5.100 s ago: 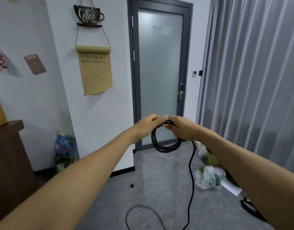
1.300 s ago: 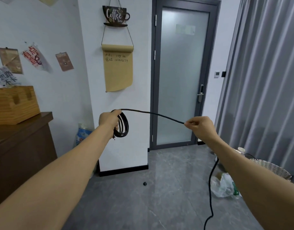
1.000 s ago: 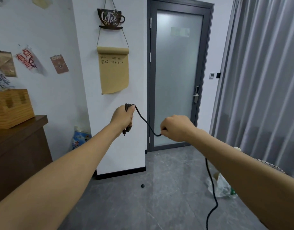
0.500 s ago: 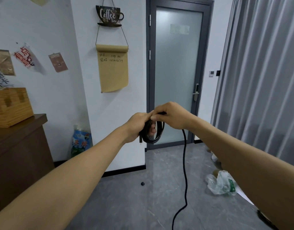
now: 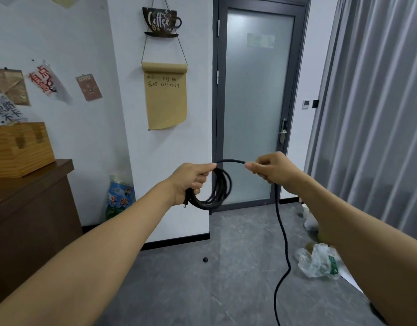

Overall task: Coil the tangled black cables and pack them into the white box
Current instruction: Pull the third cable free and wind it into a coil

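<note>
The hands, together a moment ago, are now drawn apart: the coiled cable (image 5: 218,189) is gripped by the left hand (image 5: 191,182) at centre, its free length pinched by the right hand (image 5: 271,169), and loops could be spilled if that grip slackens.

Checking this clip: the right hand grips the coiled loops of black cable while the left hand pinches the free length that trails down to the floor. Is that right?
No, the hands are swapped. In the head view the left hand grips the coiled loops of black cable, and the right hand pinches the free length that trails down to the floor.
</note>
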The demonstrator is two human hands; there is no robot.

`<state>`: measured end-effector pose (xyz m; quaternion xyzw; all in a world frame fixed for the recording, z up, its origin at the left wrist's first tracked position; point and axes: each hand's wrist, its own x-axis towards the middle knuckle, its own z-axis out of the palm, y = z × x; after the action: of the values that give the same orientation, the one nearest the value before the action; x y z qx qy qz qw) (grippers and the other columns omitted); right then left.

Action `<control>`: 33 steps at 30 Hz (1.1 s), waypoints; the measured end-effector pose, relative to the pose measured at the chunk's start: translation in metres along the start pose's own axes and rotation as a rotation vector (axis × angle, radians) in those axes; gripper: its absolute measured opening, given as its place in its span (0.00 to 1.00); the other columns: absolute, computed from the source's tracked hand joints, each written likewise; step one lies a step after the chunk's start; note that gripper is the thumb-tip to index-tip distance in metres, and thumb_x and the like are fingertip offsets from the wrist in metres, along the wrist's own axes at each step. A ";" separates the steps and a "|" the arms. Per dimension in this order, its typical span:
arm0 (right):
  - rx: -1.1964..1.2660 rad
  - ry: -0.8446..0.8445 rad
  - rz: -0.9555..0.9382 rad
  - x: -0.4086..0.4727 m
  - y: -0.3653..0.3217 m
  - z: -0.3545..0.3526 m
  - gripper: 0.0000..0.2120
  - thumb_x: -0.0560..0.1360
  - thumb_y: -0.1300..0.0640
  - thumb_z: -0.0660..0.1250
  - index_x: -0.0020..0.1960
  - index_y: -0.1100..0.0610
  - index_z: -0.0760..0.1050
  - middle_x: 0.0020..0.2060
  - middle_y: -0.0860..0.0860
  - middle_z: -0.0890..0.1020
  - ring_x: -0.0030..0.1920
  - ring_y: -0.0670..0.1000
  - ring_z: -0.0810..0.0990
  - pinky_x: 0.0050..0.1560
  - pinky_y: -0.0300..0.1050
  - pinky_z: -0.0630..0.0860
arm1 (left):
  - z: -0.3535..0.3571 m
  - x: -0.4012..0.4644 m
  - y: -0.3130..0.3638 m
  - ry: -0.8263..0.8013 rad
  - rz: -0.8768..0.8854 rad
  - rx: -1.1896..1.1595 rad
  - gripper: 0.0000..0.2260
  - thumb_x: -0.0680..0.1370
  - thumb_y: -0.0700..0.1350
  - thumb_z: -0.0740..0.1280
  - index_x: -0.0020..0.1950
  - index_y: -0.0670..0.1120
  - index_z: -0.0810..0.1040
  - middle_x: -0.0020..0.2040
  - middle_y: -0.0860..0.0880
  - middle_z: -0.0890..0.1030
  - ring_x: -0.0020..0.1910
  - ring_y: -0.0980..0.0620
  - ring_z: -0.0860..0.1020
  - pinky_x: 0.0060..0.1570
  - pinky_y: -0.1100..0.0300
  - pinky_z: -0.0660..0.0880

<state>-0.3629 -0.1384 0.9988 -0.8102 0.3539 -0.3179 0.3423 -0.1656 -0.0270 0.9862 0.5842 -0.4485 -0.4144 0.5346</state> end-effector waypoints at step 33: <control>-0.055 -0.135 -0.409 -0.003 -0.054 0.047 0.05 0.73 0.62 0.69 0.47 0.58 0.83 0.30 0.37 0.81 0.40 0.40 0.79 0.53 0.37 0.75 | 0.022 -0.002 0.002 0.153 0.191 0.027 0.18 0.81 0.49 0.60 0.34 0.41 0.72 0.25 0.48 0.74 0.22 0.53 0.74 0.27 0.61 0.73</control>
<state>-0.3093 -0.0926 1.0137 -0.8936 0.1669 -0.3161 0.2714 -0.1871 -0.0303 0.9860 0.5759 -0.4655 -0.3099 0.5963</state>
